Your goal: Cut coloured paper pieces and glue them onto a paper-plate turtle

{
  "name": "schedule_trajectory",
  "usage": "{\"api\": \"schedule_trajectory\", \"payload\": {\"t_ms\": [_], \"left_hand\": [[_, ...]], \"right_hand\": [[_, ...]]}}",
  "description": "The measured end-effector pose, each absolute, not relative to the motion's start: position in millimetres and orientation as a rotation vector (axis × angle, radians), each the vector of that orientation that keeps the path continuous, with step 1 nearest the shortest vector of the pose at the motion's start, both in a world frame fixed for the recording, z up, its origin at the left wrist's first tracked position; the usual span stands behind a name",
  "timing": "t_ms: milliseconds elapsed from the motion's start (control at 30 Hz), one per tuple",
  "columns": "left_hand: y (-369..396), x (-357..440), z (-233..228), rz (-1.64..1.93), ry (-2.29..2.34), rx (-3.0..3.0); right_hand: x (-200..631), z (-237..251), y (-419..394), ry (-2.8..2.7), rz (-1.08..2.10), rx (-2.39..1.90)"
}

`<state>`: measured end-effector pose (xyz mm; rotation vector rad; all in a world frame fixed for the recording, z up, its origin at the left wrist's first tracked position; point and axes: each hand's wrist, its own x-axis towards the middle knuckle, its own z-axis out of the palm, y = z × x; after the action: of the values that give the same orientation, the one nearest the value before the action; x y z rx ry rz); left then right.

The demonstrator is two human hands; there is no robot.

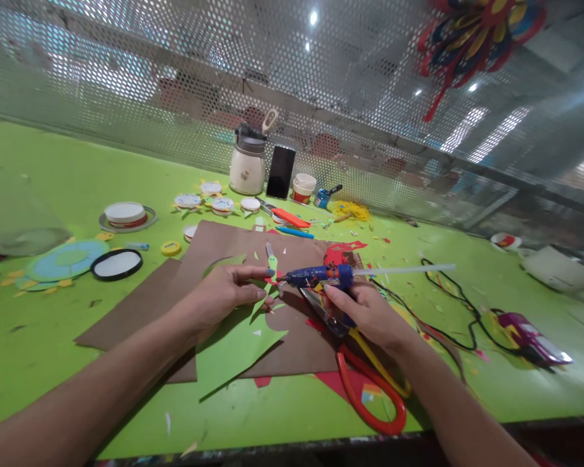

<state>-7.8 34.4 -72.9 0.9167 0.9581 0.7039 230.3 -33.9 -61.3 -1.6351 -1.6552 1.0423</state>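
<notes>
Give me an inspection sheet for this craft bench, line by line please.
Surface: green table with brown card sheet on it.
Job's things: blue glue gun with its nozzle at a small green paper piece.
Clutter: red-handled scissors, paper scraps, round lids, white jar, dark phone.
Grips: right hand holds the glue gun; left hand rests its fingers by the paper piece.
Cables: black cord loops to the right.
Surroundings: perforated metal screen, paper pinwheel.
</notes>
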Motion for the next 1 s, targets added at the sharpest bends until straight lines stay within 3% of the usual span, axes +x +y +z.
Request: {"api": "schedule_trajectory", "payload": {"t_ms": [433, 733, 1000], "left_hand": [[35, -9, -74, 0.686, 0.975, 0.895], [33, -9, -65, 0.712, 1.025, 0.899], [30, -9, -60, 0.702, 1.009, 0.923]], "right_hand": [[231, -59, -34, -1.697, 0.991, -1.618], [255, -76, -2, -1.787, 0.214, -1.633], [285, -90, 40, -1.953, 0.129, -1.649]]}}
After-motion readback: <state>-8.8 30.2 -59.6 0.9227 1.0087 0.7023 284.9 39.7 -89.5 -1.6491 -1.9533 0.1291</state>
